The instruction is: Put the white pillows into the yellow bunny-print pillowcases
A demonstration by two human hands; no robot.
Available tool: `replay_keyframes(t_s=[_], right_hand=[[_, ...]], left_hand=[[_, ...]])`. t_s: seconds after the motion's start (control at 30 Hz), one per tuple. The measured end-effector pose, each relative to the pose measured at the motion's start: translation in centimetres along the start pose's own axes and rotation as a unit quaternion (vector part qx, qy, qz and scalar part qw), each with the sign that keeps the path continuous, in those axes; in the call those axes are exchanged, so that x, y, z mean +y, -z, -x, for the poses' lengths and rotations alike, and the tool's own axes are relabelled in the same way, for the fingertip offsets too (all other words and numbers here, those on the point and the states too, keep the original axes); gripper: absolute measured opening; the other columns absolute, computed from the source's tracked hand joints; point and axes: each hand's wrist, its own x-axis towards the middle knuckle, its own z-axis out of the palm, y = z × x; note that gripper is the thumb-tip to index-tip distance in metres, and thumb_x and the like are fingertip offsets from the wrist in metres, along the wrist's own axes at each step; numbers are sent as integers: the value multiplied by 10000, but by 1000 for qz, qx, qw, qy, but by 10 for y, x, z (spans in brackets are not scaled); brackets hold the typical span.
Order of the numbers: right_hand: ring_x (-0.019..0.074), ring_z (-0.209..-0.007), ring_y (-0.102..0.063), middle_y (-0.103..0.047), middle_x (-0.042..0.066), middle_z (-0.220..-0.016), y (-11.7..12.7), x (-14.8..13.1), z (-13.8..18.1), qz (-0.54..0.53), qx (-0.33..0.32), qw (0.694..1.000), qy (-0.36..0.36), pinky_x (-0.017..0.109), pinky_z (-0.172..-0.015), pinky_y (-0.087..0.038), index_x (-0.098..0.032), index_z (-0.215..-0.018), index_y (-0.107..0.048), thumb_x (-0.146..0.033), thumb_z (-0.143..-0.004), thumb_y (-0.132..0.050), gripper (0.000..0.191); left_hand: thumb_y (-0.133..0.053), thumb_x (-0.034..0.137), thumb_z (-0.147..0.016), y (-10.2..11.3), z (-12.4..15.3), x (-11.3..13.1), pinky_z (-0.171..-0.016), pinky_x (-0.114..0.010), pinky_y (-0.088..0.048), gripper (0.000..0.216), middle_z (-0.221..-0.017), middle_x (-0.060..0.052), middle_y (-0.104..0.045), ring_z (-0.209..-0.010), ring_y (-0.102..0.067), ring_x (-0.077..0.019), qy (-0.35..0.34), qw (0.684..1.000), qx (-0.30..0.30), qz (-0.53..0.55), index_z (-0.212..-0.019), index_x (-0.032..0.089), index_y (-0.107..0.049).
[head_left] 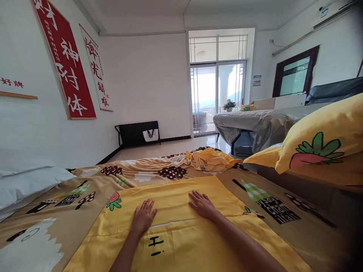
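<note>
A yellow pillowcase (181, 189) printed with "Hi" and small carrot-like pictures lies spread flat in front of me on a bed. A thin pale line, like a zip or seam, crosses it from side to side. My left hand (144, 215) rests palm down on the cloth, left of the middle, fingers spread. My right hand (202, 204) lies flat on it too, to the right, its fingers pointing to the upper left. Neither hand grips anything. Behind the flat cloth, a crumpled yellow cloth (211, 160) sits on the patterned blanket (141, 170).
White pillows (36, 181) lie at the left. At the right, a yellow pillow (329, 136) with a carrot print rests on a raised surface. Beyond stands a plastic-covered table (249, 117) with a potted plant (229, 105). A folded black board (137, 134) leans by the wall.
</note>
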Motion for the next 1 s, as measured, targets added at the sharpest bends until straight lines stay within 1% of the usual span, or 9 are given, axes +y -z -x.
replay_keyframes(t_s=[0.1, 0.17, 0.23, 0.37, 0.63, 0.83, 1.0], right_hand=[[226, -1435, -154, -195, 95, -1554, 8, 30, 5, 16, -1, 999, -45, 464, -1128, -124, -180, -1476, -288, -510, -926, -214, 646], [224, -1436, -147, -187, 82, -1558, 9, 41, 9, 25, 1, 998, -65, 464, -1127, -128, -189, -1480, -278, -507, -927, -208, 642], [217, -1438, -137, -179, 70, -1561, 8, 45, 11, 32, 3, 997, -76, 459, -1129, -125, -198, -1483, -270, -506, -928, -205, 638], [209, -1438, -138, -164, 64, -1564, 5, 44, 12, 38, 10, 996, -84, 450, -1131, -124, -204, -1485, -261, -518, -929, -195, 643], [209, -1437, -144, -180, 68, -1561, 2, 41, 12, 52, 25, 994, -88, 458, -1131, -119, -206, -1484, -265, -495, -938, -190, 622], [205, -1438, -136, -168, 59, -1564, -1, 42, 13, 56, 31, 994, -88, 450, -1129, -118, -216, -1489, -246, -518, -939, -167, 633], [203, -1435, -150, -185, 61, -1560, 0, 43, 14, 54, 36, 994, -91, 448, -1129, -120, -214, -1483, -265, -518, -939, -177, 629]], left_hand=[[-230, 457, -926, -1, 2, -9, -1147, -487, -147, 571, -1548, -7, -210, -1430, -186, -198, 12, 1000, 5, -4, -1461, 267, -296], [-227, 459, -927, -2, 2, -9, -1147, -487, -151, 569, -1547, -5, -213, -1430, -187, -197, 15, 1000, 6, -5, -1460, 271, -297], [-224, 461, -928, -3, 1, -9, -1147, -486, -150, 569, -1548, -3, -211, -1430, -186, -193, 16, 1000, 8, -7, -1461, 272, -293], [-223, 454, -931, -5, 1, -9, -1148, -481, -147, 567, -1548, -8, -211, -1429, -192, -187, 13, 1000, 13, -12, -1462, 268, -290], [-238, 440, -931, -6, 0, -9, -1144, -483, -158, 558, -1548, -16, -217, -1427, -197, -196, 11, 1000, 15, -9, -1459, 268, -298], [-225, 458, -932, -5, 2, -8, -1148, -483, -143, 567, -1551, -7, -206, -1431, -183, -193, 19, 1000, 9, -7, -1464, 269, -283], [-227, 449, -933, -3, 3, -7, -1150, -484, -136, 566, -1552, -4, -200, -1432, -178, -188, 17, 1000, 8, -12, -1465, 264, -281]])
